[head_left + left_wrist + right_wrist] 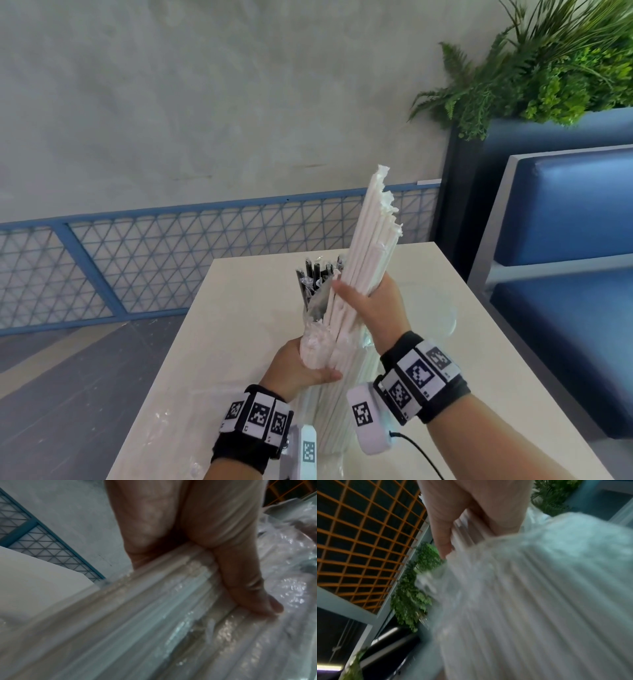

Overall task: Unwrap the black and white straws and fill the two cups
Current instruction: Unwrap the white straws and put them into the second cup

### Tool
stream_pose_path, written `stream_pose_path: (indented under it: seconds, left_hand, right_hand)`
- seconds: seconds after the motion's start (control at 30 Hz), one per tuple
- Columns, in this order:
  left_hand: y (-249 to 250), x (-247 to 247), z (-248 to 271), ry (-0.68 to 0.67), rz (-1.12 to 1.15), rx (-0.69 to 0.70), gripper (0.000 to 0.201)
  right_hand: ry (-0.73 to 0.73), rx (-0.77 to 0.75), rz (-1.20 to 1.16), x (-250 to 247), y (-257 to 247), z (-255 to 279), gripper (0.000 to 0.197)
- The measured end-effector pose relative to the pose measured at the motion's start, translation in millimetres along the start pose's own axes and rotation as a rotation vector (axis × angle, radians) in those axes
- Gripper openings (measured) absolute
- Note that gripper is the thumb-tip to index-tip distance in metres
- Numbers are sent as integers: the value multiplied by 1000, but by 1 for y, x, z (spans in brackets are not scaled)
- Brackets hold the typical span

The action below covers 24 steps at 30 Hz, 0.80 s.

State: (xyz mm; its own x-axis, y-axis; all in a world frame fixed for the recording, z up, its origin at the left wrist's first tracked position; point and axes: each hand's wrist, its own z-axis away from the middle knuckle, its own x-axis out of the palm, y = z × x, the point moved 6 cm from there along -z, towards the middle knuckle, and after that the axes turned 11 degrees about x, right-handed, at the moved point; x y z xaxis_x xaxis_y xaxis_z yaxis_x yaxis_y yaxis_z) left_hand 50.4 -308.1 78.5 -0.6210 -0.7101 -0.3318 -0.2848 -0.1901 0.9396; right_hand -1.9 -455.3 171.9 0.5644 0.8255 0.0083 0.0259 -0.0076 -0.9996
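Note:
My right hand (364, 296) grips a thick bundle of white straws (371, 229) and holds it tilted up over the table, torn paper ends on top. Lower down, my left hand (308, 365) grips another bunch of white straws (317, 346) in crinkled clear wrap. More white straws (329, 407) stand below, at the near table edge. Black straws (317, 274) stand upright behind my hands; what holds them is hidden. In the left wrist view the left hand's thumb (240, 585) presses on wrapped straws (137, 615). The blurred right wrist view has the right hand (471, 509) curled round white straws (539, 601).
The beige table (239, 308) runs away from me. A faint clear rounded thing (442, 308), possibly a cup, lies right of my right hand. Clear wrap (164, 421) lies at the near left. A blue bench (565, 274) and planter (548, 68) stand right, a mesh fence (137, 257) behind.

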Motion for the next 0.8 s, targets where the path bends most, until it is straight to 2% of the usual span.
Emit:
stream_pose_path:
  seconds: [0.13, 0.33, 0.43, 0.57, 0.67, 0.8]
  left_hand:
    - [4, 1, 1, -11, -4, 1, 38]
    - [2, -1, 1, 16, 24, -9, 44]
    - [2, -2, 1, 24, 8, -16, 45]
    - [6, -2, -1, 44, -16, -35, 36]
    - [10, 0, -1, 30, -23, -34, 32]
    - [9, -3, 1, 32, -35, -39, 32]
  right_hand:
    - [-48, 45, 101, 10, 15, 7, 39]
    - [91, 27, -78, -10, -8, -6, 32]
    - [55, 69, -66, -7, -6, -8, 38]
    - [-41, 144, 22, 4, 9, -10, 61]
    - [26, 128, -35, -3, 4, -10, 48]
    - [132, 85, -237, -24, -17, -15, 33]
